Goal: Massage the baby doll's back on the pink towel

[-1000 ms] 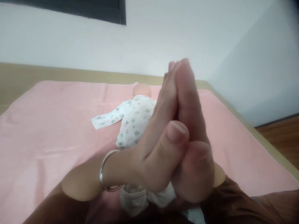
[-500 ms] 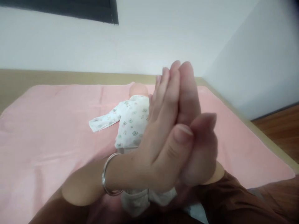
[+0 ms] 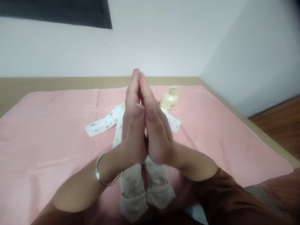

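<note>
Palm to palm, my left hand (image 3: 133, 137) and my right hand (image 3: 159, 137) meet in front of me, fingers stretched upward and thumbs side by side. Nothing shows between them. A silver bangle (image 3: 97, 173) circles my left wrist. Behind and below the hands lies a baby doll in a white printed top (image 3: 103, 124) and matching trousers (image 3: 132, 181), its sleeves out to both sides. My hands hide its head and most of its body. A pale yellow bottle (image 3: 169, 100) is beside the doll's right-hand sleeve in view.
A pink blanket (image 3: 58, 134) covers most of the tan surface (image 3: 14, 90) under the doll. White walls (image 3: 152, 40) rise at the back and right. A dark panel (image 3: 58, 12) is on the back wall, and wooden floor (image 3: 278, 125) shows at right.
My joined hands have moved left and turned from slanted, with the left hand overlapping the right, to upright and facing straight ahead. The bottle and right sleeve have come into view; the doll's head is now hidden.
</note>
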`<state>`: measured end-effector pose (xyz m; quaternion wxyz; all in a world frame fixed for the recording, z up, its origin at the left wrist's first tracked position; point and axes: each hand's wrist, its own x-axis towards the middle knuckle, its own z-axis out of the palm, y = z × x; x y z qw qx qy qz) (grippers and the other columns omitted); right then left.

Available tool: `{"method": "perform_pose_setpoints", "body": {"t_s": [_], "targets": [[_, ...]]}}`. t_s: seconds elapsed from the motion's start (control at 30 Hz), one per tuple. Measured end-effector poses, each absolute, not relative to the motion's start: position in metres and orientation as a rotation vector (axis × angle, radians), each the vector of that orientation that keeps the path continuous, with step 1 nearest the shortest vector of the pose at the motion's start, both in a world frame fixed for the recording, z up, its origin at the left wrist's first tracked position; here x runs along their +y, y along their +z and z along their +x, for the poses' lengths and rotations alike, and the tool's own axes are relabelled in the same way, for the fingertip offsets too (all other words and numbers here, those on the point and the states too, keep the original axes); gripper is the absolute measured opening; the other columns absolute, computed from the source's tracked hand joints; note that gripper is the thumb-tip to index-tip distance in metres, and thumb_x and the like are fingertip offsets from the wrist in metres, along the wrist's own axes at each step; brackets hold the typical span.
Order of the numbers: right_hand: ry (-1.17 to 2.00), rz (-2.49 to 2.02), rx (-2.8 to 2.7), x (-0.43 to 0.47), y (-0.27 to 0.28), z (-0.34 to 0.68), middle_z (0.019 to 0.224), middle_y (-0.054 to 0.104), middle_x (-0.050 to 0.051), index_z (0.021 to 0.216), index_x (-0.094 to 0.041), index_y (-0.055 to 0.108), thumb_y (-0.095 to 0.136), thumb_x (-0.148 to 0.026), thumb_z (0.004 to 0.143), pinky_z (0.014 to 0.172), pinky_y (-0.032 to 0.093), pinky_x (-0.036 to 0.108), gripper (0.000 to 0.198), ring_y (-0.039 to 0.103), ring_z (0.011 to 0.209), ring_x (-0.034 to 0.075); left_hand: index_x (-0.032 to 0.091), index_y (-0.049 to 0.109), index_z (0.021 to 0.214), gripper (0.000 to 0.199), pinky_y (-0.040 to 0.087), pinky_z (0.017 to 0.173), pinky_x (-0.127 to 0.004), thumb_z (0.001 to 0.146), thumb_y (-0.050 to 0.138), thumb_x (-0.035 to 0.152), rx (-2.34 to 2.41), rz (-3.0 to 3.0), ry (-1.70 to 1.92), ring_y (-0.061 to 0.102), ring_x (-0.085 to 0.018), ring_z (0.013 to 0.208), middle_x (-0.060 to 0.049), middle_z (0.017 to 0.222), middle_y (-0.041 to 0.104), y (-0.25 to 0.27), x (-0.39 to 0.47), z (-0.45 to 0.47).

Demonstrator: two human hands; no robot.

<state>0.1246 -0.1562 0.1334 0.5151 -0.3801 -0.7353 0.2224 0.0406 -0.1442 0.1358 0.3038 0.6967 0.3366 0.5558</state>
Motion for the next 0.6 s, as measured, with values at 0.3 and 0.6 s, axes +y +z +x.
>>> {"method": "perform_pose_setpoints", "body": {"t_s": [0.3, 0.6], "targets": [[0.502, -1.173, -1.806, -0.031, 0.044, 0.121, 0.119, 0.074, 0.008, 0.122, -0.02, 0.066, 0.028, -0.033, 0.103, 0.112, 0.051, 0.042, 0.044, 0.065, 0.122, 0.024, 0.022, 0.065, 0.112, 0.037, 0.047, 0.114, -0.042, 0.102, 0.033, 0.036, 1.363, 1.716, 1.449, 0.063, -0.023, 0.123, -0.008, 0.125, 0.071, 0.036, -0.035, 0.019], [0.305, -1.232, -1.864, -0.022, 0.022, 0.124, 0.133, 0.069, 0.011, 0.122, -0.016, 0.07, 0.034, -0.024, 0.095, 0.121, 0.04, 0.042, 0.045, 0.058, 0.132, 0.025, 0.021, 0.069, 0.099, 0.038, 0.051, 0.103, -0.043, 0.098, 0.032, 0.028, 1.427, 1.892, 1.394, 0.067, -0.025, 0.105, -0.009, 0.109, 0.075, 0.017, -0.029, 0.012]]}}
